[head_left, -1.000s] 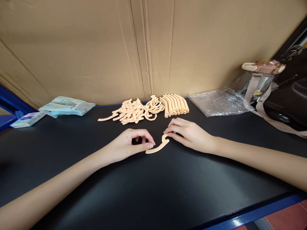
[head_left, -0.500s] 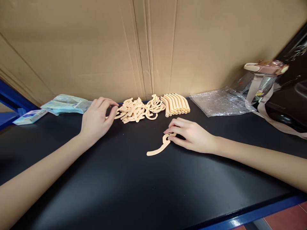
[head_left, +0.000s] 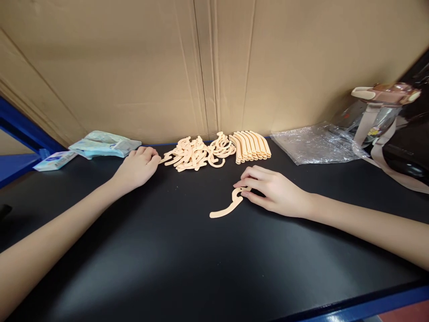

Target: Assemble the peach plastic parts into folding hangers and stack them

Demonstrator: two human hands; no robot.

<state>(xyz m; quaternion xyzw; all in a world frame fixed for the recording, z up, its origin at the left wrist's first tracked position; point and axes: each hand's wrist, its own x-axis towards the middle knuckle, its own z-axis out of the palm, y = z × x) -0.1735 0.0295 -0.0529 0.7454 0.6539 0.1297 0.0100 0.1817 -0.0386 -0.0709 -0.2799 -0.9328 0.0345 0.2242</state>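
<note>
My right hand (head_left: 273,192) rests on the black table (head_left: 201,259), its fingertips pinching the hooked end of a single peach plastic hook piece (head_left: 227,206) that lies flat. My left hand (head_left: 138,166) is stretched out to the left edge of a loose pile of the same peach pieces (head_left: 191,154), fingers curled and closed on the tail of one piece in the pile. Behind and right of the pile stands a neat row of stacked peach pieces (head_left: 252,146).
A cardboard wall (head_left: 214,67) closes the back. Pale blue packets (head_left: 100,145) and a small white-blue box (head_left: 55,160) lie at far left. A crumpled clear plastic bag (head_left: 317,143), a pink-lidded bottle (head_left: 378,109) and a dark bag (head_left: 407,156) sit at right.
My left hand let go of the single piece's tail, reached up-left to the pile and closed on a piece there. My right hand stayed on the single piece.
</note>
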